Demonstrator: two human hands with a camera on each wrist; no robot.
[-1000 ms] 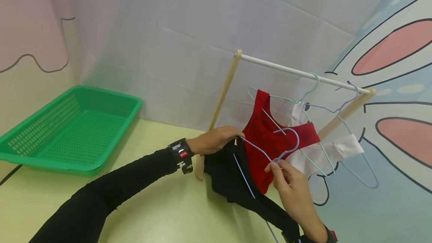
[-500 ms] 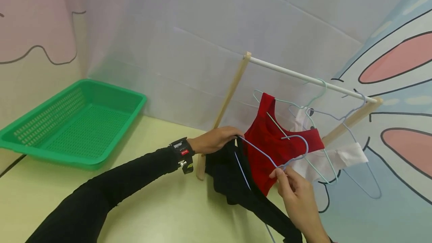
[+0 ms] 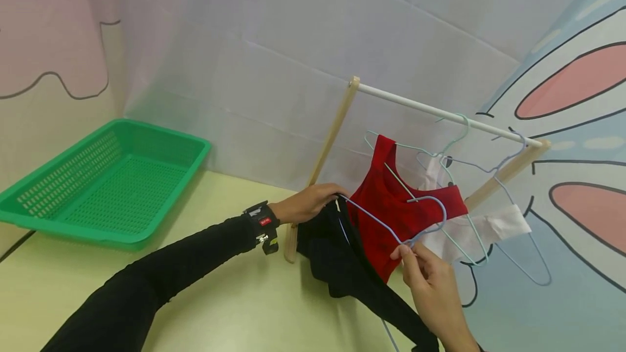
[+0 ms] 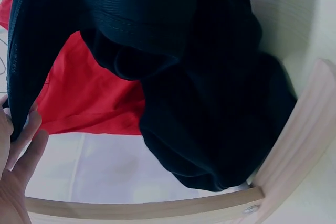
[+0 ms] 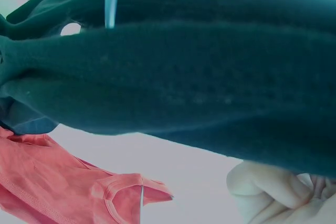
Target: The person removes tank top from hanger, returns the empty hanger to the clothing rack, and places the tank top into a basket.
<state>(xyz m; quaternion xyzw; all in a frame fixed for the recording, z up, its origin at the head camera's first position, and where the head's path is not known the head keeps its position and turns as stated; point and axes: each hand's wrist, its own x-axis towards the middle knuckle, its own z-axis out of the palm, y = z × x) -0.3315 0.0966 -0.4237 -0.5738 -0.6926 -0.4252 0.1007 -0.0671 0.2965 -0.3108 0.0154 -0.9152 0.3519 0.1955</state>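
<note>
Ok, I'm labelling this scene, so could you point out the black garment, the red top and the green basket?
Black garment (image 3: 337,265): head view, on its draped cloth.
Red top (image 3: 391,202): head view, on its body below the neckline.
Green basket (image 3: 129,189): head view, on its bare floor.

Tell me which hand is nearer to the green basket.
Left. The left hand is to the right of the green basket, apart from it, gripping the black garment. The right hand is farther right, pinching the blue hanger below its hook.
</note>
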